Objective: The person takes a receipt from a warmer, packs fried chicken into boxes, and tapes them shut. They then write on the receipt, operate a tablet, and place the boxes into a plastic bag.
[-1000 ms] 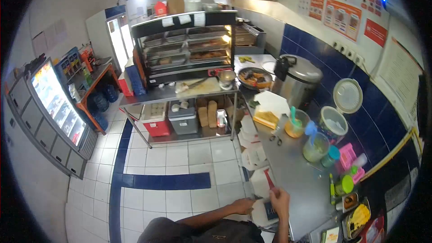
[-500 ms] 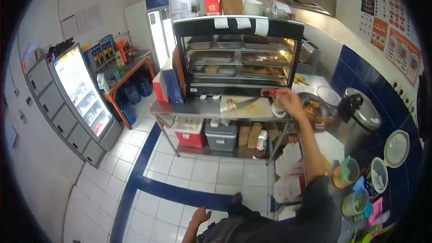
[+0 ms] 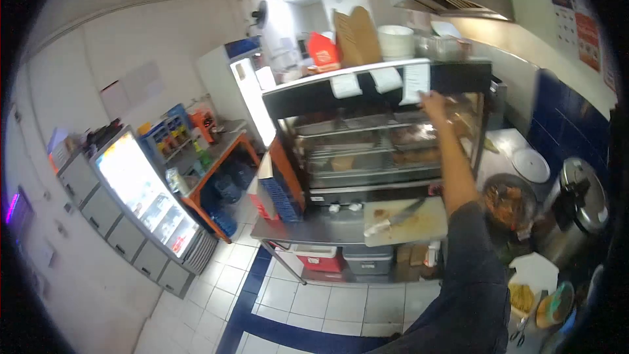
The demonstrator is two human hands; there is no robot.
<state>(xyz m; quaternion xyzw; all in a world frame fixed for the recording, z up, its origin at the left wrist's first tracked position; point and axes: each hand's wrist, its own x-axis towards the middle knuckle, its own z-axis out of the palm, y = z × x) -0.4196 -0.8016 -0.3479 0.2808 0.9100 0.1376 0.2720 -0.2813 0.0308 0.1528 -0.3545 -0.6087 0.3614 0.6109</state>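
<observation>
My right arm stretches up to the glass-fronted display case (image 3: 367, 151). At the case's top edge, my right hand (image 3: 433, 105) has its fingers closed at the lower right corner of a white paper slip (image 3: 415, 83). More paper slips (image 3: 346, 85) hang along the same black edge to the left. Behind the glass, trays of food (image 3: 413, 157) sit on shelves. Below the arm, a knife (image 3: 407, 211) lies on a cutting board (image 3: 426, 223) on the metal table. My left hand is out of view.
To the right are a pan of food (image 3: 510, 202), a white plate (image 3: 531, 166) and a large metal pot (image 3: 585, 190). Coolers (image 3: 368, 260) stand under the metal table (image 3: 321, 225). A lit drinks fridge (image 3: 147, 190) and grey lockers (image 3: 121, 239) line the left wall.
My right hand has risen from beside the cutting board to the paper slip. The view has tilted upward and come nearer the case. My left hand has left the view.
</observation>
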